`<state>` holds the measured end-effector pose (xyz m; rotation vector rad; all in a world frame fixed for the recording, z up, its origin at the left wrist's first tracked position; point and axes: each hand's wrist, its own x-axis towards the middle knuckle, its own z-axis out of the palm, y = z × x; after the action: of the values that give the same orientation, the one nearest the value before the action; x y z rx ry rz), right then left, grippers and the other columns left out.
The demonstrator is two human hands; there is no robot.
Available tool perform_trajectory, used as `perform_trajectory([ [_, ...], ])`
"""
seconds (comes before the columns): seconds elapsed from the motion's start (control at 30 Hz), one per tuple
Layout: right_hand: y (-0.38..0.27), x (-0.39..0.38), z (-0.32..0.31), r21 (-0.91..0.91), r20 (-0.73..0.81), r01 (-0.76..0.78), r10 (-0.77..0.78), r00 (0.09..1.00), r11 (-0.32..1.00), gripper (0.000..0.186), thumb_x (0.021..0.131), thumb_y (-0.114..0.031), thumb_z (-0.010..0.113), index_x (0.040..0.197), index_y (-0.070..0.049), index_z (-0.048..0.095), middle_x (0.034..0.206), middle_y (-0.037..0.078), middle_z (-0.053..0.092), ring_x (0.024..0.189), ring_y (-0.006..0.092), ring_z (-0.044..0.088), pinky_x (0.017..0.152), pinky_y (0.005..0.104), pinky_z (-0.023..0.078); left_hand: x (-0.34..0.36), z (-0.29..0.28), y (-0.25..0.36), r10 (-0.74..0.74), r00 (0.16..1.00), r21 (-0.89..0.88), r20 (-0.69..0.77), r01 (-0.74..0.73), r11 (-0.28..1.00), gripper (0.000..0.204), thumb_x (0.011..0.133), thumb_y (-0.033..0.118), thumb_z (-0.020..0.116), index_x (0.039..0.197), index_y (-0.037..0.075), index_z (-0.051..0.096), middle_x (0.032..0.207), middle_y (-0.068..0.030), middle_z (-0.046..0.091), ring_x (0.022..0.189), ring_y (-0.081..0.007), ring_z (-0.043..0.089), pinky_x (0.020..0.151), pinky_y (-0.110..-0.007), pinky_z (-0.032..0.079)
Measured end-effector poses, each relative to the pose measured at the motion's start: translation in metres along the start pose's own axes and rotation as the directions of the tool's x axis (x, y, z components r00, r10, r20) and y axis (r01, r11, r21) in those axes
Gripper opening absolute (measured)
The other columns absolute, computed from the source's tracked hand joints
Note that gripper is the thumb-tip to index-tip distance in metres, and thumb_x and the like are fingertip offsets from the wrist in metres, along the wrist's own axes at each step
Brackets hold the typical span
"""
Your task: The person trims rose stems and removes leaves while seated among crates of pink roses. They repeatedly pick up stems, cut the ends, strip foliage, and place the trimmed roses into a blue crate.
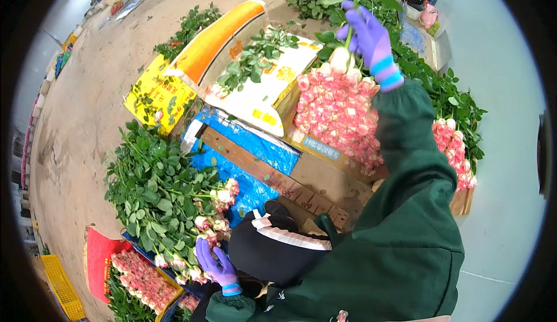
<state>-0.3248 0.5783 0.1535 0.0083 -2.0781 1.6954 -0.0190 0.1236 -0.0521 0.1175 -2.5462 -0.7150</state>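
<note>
Up at the top right, my right hand (pixel 370 39), in a purple glove with a blue cuff, grips the green stem of a pale rose (pixel 341 60). The bloom hangs head down at the far edge of a dense block of pink-and-white roses (pixel 336 110); leaves rise above the hand. At the lower left, my left hand (pixel 217 265), gloved alike, has its fingers apart beside the blooms of a loose heap of leafy roses (pixel 159 200). I see nothing held in it.
A wooden board with markings (pixel 278 180) crosses a blue sheet (pixel 255 188) before me. Beyond lies an orange-and-white sack (pixel 223 43) with cut leaves. More packed roses stand at lower left (pixel 142 275) and right (pixel 454 148). A yellow crate (pixel 62 287) sits far left.
</note>
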Motion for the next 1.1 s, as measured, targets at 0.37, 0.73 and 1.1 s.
perform_trajectory([
  [0.37,0.040,0.017,-0.113,0.094,-0.265,-0.143,0.164,0.950,0.985,0.027,0.088,-0.025,0.062,0.110,-0.009,0.063,0.072,0.007,0.067,0.041,0.0058,0.032,0.041,0.0195,0.028,-0.023,-0.029,-0.021,-0.072,0.997,0.129,-0.042,0.077,0.989,0.028,0.093,0.005,0.048,0.117,-0.008,0.053,0.122,-0.0244,0.054,0.113,-0.0405,0.052,0.097,-0.046,0.040],
  [0.73,0.125,-0.064,-0.243,-0.531,-0.489,-0.376,0.088,0.868,0.760,0.030,0.089,-0.031,0.056,0.106,-0.008,0.063,0.072,0.009,0.067,0.053,0.0185,0.056,0.053,0.0315,0.044,0.002,-0.019,0.012,0.075,0.997,0.035,-0.013,-0.074,0.997,0.032,0.092,0.004,0.048,0.122,-0.005,0.052,0.128,-0.0226,0.052,0.118,-0.0380,0.050,0.099,-0.046,0.039],
  [1.1,0.225,-0.083,-0.259,-0.791,0.537,0.461,0.093,0.839,0.402,0.025,0.077,-0.026,0.065,0.094,-0.007,0.065,0.090,0.022,0.063,0.087,0.0430,0.058,0.073,0.0452,0.048,-0.022,-0.038,0.017,-0.040,0.995,0.033,-0.089,0.043,0.999,0.030,0.090,0.000,0.049,0.119,-0.007,0.053,0.125,-0.0236,0.053,0.116,-0.0388,0.051,0.098,-0.046,0.041],
])
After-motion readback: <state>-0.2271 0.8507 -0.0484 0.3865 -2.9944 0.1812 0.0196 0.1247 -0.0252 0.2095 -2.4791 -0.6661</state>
